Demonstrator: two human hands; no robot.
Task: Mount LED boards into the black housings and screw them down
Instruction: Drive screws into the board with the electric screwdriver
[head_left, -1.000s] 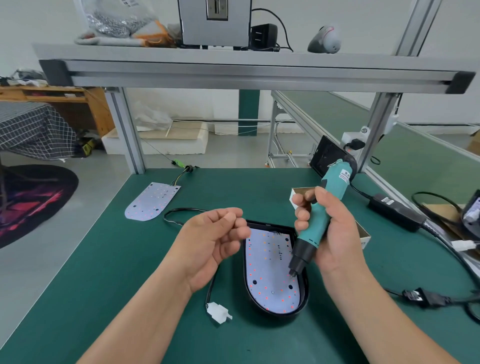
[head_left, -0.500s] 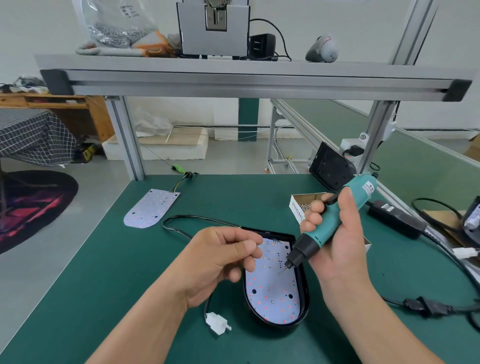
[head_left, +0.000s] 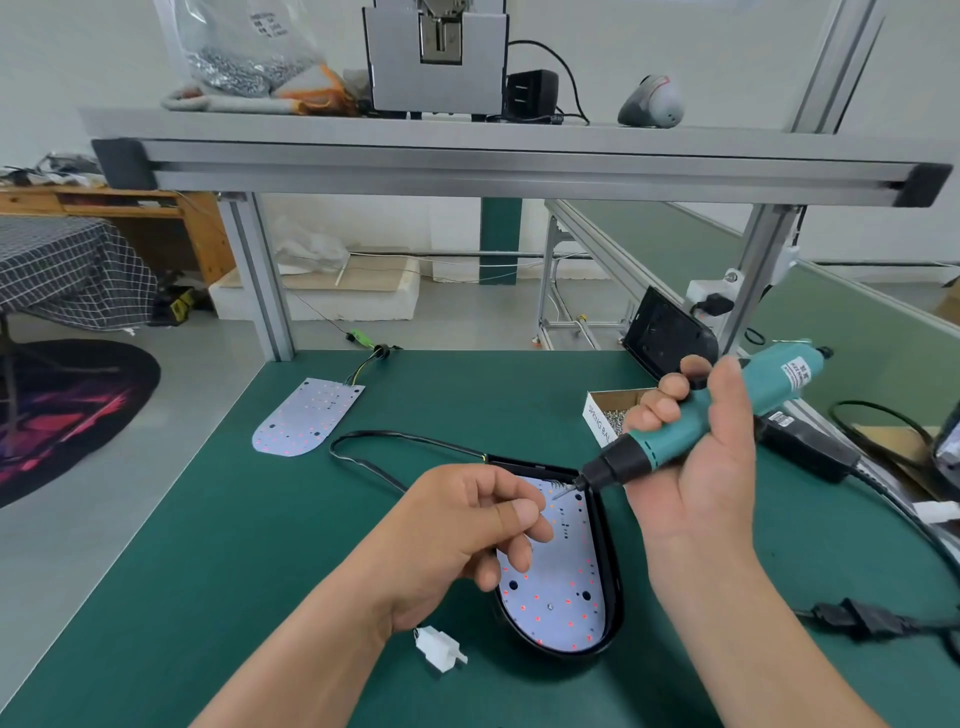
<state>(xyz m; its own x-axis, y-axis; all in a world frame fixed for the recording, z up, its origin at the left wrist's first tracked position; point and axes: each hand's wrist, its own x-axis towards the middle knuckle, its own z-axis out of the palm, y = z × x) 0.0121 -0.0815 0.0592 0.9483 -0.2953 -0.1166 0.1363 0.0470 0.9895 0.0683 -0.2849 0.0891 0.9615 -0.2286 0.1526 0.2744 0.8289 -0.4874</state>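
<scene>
A black housing (head_left: 612, 561) lies on the green table with a white LED board (head_left: 561, 582) seated in it. My right hand (head_left: 696, 457) grips a teal electric screwdriver (head_left: 691, 441), tilted nearly flat, its bit tip pointing left over the board's far end. My left hand (head_left: 467, 525) hovers over the housing's left side, thumb and fingers pinched together just left of the bit; whatever they pinch is too small to see. A second LED board (head_left: 306, 415) lies loose at the far left. Another black housing (head_left: 665, 332) leans at the back right.
An open box of screws (head_left: 602, 415) sits behind my right hand. The housing's black cable loops left and ends in a white connector (head_left: 439, 647). A black power adapter (head_left: 805, 447) and cords lie at the right. An aluminium shelf frame (head_left: 519, 166) spans overhead.
My right hand lifted the screwdriver off the board and tipped it from upright to nearly flat. My left hand moved right toward the bit tip, fingers pinched.
</scene>
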